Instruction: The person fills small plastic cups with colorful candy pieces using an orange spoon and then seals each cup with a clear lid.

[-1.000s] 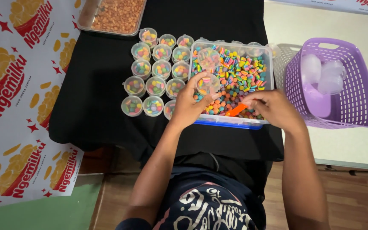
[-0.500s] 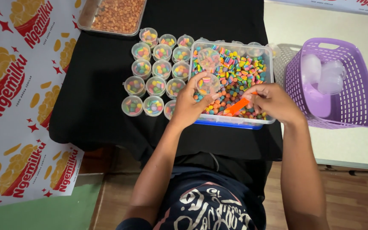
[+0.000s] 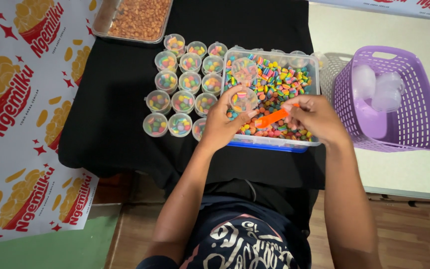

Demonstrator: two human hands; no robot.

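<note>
Left hand (image 3: pixel 221 122) curled round a small clear cup (image 3: pixel 243 98), thumb and fingers pinching its rim, holding it tilted over the candy tub (image 3: pixel 272 145). A few striped sweets already showing inside the cup. Right hand (image 3: pixel 314 118) closed on an orange scoop (image 3: pixel 270 119) — fingers wrapped about the handle, blade pointing left toward the cup, just short of it and hovering above the heap of coloured candy (image 3: pixel 279 84). Another clear cup lying in the tub near its far left corner. Left of the tub, on the black cloth (image 3: pixel 110 99), filled cups (image 3: pixel 181 79) packed in tidy rows, touching one another. Beyond them, at the far edge, a tray of brown nuts (image 3: pixel 138 19). Off to the right, on the pale table, a purple basket (image 3: pixel 414 99) with clear lids or cups stacked inside — cannot tell which. Printed red-and-yellow sheet (image 3: pixel 16 99) spread along the left.
</note>
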